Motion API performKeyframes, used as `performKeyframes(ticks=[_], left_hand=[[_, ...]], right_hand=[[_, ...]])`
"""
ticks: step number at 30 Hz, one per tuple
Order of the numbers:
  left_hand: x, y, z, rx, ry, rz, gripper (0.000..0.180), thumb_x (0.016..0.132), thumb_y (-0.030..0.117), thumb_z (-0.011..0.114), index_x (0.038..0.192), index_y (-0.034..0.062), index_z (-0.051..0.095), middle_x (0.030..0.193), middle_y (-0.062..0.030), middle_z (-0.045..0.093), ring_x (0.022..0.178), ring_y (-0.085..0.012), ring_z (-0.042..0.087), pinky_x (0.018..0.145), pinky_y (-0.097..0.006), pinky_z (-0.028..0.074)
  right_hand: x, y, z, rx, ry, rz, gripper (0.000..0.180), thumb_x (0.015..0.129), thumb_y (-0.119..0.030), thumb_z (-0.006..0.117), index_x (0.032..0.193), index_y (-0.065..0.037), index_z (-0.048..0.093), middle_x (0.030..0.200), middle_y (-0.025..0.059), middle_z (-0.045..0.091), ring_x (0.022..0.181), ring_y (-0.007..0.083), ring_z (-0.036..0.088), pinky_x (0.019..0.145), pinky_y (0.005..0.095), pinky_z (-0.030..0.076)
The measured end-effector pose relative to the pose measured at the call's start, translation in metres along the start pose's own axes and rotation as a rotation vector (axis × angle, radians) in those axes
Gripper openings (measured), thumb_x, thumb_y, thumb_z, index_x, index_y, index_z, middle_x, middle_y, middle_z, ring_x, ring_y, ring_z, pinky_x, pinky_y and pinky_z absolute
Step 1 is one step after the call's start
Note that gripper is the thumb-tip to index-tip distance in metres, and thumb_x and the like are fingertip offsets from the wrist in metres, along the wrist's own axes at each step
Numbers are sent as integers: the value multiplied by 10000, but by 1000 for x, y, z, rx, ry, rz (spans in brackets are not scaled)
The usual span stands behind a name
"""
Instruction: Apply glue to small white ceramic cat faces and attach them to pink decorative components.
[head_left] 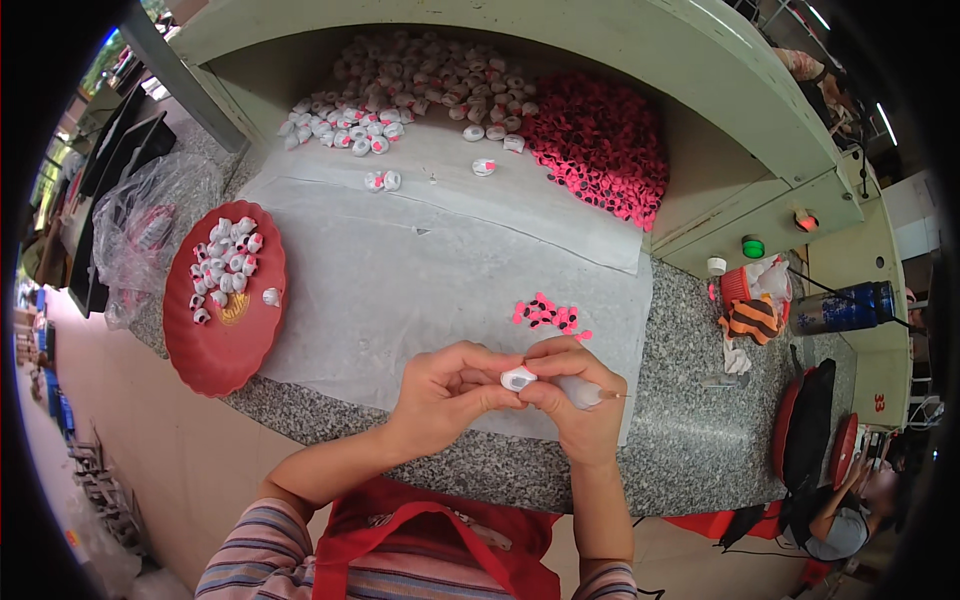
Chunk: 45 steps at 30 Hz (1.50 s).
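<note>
My left hand (440,392) pinches a small white rounded piece (518,379) with a grey patch facing up. From the other side, the thumb and fingertips of my right hand (582,425) hold the same piece. Tucked in my right hand is a translucent squeeze bottle (577,388) whose thin tip points right. Just beyond my hands lies a small cluster of pink and black pieces (553,316) on the white paper sheet (350,300). To the left, a red scalloped plate (215,370) bears several white pieces (228,260) with pink bits.
Under the pale green shelf (740,110) lie a large heap of white pieces (430,80) and a heap of pink and black pieces (600,150). A clear plastic bag (150,220) sits at left. A red basket (735,287) and blue bottle (845,307) stand at right. Another person (850,515) sits far right.
</note>
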<state>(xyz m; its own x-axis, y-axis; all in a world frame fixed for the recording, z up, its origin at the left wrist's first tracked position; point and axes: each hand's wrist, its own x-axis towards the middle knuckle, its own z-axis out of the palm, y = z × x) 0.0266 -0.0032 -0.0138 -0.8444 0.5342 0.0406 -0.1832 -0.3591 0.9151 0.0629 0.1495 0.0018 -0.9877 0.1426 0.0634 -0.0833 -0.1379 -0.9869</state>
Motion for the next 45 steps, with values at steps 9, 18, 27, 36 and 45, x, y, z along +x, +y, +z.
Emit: performKeyframes(ticks=[9,18,27,36,45], left_hand=[[6,1,0,62,11,16,241,768,-60,588,988,-37,491,902,-177,600,806,-213,620,674,-294,524],[2,5,-8,40,74,-54,206,774,-46,589,957,-28,496,874,-133,611,769,-158,612,648,-263,509],[-4,68,-122,1100,835,275,218,724,40,653,929,18,584,830,-73,612,690,-133,600,619,-236,472],[130,9,-135,1689,757,190,175,698,156,644,809,25,606,871,-110,537,825,-274,562,637,-367,477],[69,10,-57,46,218,43,198,775,11,572,972,4,553,948,-60,578,802,-190,602,704,-302,503]], right_hand=[[1,9,-1,217,42,163,164,716,4,659,866,6,592,936,123,566,703,123,566,548,213,458],[2,25,15,332,92,175,81,741,-5,638,784,-5,570,895,111,591,633,100,535,511,203,425],[1,17,6,-135,180,306,200,735,25,574,891,-40,466,900,67,483,695,119,508,546,258,490],[-2,13,15,-9,99,193,286,754,53,516,1003,-44,413,893,64,467,815,162,520,647,301,521],[-14,-7,14,-135,347,10,356,752,21,538,1093,20,437,873,121,556,674,156,559,594,252,493]])
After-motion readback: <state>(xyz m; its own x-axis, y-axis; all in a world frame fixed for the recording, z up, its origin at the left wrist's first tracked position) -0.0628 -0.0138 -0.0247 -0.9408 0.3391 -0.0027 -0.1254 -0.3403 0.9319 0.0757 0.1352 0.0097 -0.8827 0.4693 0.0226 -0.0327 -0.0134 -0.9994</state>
